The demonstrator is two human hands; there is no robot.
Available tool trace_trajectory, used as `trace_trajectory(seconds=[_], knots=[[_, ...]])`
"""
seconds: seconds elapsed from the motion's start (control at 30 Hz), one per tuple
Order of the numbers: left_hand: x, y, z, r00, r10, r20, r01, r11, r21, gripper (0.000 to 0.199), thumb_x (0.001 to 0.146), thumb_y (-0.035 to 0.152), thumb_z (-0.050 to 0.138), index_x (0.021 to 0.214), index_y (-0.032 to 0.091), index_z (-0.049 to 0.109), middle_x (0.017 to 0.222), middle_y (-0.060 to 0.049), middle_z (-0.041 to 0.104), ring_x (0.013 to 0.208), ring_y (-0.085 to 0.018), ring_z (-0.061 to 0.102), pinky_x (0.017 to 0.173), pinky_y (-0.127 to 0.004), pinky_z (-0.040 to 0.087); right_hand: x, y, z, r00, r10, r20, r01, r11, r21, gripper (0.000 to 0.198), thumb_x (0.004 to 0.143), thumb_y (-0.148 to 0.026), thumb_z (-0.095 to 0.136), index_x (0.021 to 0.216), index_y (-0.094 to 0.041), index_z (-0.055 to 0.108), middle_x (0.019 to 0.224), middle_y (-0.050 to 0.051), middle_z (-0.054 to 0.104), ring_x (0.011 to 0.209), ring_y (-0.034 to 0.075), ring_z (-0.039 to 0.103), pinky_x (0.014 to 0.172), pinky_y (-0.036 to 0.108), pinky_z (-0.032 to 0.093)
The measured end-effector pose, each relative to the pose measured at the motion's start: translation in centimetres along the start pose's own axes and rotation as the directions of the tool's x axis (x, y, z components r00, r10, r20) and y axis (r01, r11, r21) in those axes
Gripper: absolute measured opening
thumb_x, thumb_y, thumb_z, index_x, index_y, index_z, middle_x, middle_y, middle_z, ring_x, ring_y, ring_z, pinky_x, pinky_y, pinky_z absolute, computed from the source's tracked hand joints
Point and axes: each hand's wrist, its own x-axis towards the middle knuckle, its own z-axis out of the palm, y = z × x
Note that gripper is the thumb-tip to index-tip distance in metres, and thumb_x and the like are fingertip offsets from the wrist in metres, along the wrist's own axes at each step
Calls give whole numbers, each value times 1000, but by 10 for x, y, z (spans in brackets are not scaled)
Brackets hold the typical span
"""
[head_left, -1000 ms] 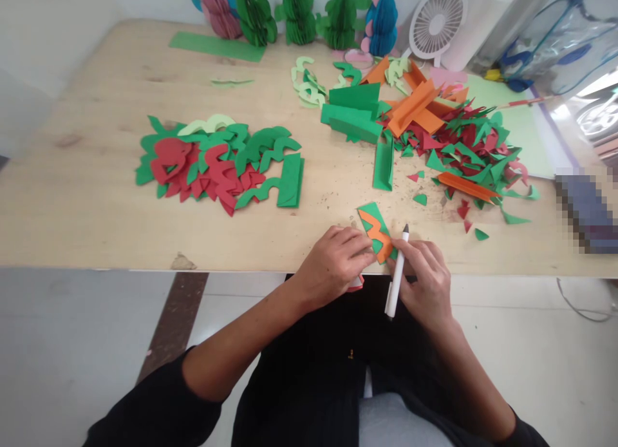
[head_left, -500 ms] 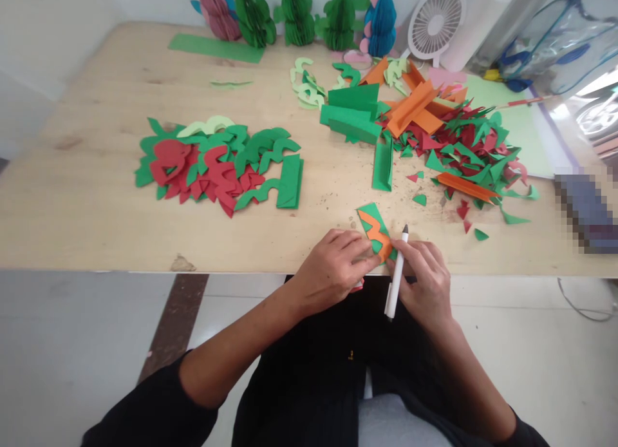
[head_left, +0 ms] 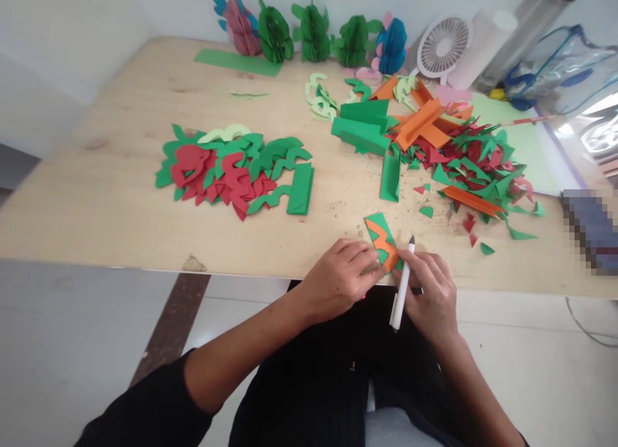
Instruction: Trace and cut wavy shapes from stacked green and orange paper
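At the table's front edge, an orange wavy paper cutout (head_left: 385,246) lies on a folded green paper strip (head_left: 380,218). My left hand (head_left: 338,276) has curled fingers and a thumb pressed on the left side and lower end of these two pieces. A bit of something red shows under that hand, too small to name. My right hand (head_left: 434,299) keeps a white pen (head_left: 402,289) tucked between its fingers, dark tip pointing away from me. Its fingertips also touch the right edge of the cutout and the strip.
Left of centre lies a pile of red and green cutouts (head_left: 236,173), with a folded green piece (head_left: 300,189) beside it. Folded strips (head_left: 360,134) and paper scraps (head_left: 477,157) cover the right side. Honeycomb paper figures (head_left: 313,35) and a white fan (head_left: 444,46) stand behind.
The view has shifted slightly, so everything on the table sits a little lower and further right. Both hands keep nearly the same grip on the paper and the pen.
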Motion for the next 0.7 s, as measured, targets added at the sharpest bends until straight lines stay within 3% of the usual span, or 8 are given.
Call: trace_trajectory(seconds=[0.17,0.37,0.57,0.7], knots=[[0,3,0,997,-20,-69,20,1000,6,23,100,22,45,108,18,66,112,-8,66,104,-21,59,87,-36,45,-1,1,0,1000,11,14,-11,1000,5,29,89,-13,57,118,-20,60,92,8,67,86,24,61,75,39,51],[-2,2,3,996,-5,-87,6,1000,9,23,99,28,52,115,18,64,124,-11,63,111,-23,58,89,-37,46,0,-2,-2,997,63,41,-65,997,42,28,91,-16,55,118,-21,61,92,8,67,85,24,60,76,40,51],[-2,1,4,994,-8,-112,8,1000,2,24,99,29,52,116,17,64,120,-13,64,110,-23,58,89,-38,47,8,-4,-4,994,85,65,-88,995,47,28,91,-18,57,119,-22,60,95,8,68,84,24,61,76,39,51],[-1,1,2,996,-11,-91,11,1000,2,18,98,24,52,107,16,65,116,-13,65,106,-22,59,87,-37,47,15,-4,-2,995,71,73,-74,996,47,31,91,-15,53,120,-22,59,97,8,69,86,23,62,77,38,52]])
